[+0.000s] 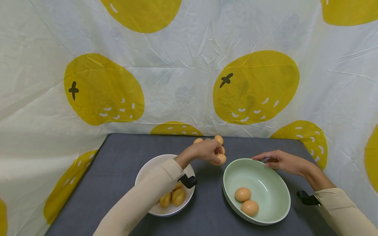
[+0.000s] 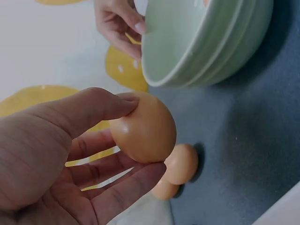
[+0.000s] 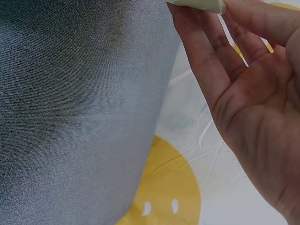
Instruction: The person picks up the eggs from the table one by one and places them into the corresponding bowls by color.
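Where the brown egg [image 2: 145, 129] lies: pinched in your left hand [image 1: 206, 150], long axis unclear.
Pale green bowl [image 1: 270, 196]: to that hand's right, nearer your right hand [image 1: 283, 162], which pinches its far rim.

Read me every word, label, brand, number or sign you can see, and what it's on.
None: no readable text on the eggs, green bowl, white bowl or table.
The backdrop shows only printed yellow shapes, dark crosses and white dashes.
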A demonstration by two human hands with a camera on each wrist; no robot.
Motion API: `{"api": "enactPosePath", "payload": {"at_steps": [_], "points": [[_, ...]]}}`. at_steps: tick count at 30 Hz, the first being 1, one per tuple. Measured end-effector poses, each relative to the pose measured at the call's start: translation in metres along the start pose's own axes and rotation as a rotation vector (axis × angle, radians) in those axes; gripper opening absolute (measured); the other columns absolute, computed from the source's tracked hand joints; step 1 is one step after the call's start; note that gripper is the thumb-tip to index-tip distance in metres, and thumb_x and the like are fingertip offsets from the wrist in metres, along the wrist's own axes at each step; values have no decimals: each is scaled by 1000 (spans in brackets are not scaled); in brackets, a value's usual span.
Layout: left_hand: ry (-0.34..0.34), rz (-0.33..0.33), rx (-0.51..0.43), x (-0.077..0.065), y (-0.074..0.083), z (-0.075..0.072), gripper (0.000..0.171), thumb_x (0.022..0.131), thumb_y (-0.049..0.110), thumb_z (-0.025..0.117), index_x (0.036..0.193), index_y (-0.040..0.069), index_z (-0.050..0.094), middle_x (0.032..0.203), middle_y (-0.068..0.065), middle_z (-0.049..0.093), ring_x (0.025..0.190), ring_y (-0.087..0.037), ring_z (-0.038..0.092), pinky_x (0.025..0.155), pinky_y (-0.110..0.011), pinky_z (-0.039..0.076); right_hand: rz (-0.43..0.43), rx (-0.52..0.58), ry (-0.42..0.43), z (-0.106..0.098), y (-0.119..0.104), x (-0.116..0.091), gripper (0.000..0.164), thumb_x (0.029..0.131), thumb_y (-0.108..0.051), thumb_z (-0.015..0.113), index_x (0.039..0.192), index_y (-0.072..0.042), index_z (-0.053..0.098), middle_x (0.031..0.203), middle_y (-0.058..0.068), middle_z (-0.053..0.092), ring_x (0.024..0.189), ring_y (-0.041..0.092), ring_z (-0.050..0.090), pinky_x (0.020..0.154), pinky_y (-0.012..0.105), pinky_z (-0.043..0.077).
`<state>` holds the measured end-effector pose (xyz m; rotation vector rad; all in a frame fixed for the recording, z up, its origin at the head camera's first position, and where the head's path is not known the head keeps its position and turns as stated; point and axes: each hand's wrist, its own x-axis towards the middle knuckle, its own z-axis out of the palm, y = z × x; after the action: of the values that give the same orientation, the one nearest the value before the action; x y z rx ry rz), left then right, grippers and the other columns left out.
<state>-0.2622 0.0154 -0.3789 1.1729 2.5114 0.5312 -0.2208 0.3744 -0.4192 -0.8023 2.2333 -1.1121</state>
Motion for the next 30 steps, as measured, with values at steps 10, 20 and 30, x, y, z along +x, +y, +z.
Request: {"api": "enactPosePath", "payload": {"at_steps": [10, 20, 30], "points": [[27, 43, -36, -6, 13, 2, 20, 91, 18, 73, 110, 13, 73, 95, 7, 66, 84, -9, 58, 77, -21, 47, -17, 10, -18, 0, 1, 1, 45, 106, -7, 49, 150, -3, 47, 146, 31, 48, 123, 10, 61, 89, 37, 58], [19, 97, -108, -8, 24, 8, 20, 91, 15, 73, 111, 12, 71, 96, 7, 67, 82, -7, 58, 75, -18, 48, -25, 41, -21, 0, 3, 0, 45, 106, -5, 48, 151, -3, 46, 147, 32, 48, 119, 19, 65, 87, 40, 58], [-5, 156, -153, -6, 34, 14, 25, 93, 15, 71, 118, 10, 69, 104, 5, 69, 88, -4, 61, 76, -17, 50, -29, 33, -19, 0, 2, 0, 45, 106, -6, 48, 151, -3, 46, 146, 30, 50, 118, 17, 65, 87, 38, 58]]}}
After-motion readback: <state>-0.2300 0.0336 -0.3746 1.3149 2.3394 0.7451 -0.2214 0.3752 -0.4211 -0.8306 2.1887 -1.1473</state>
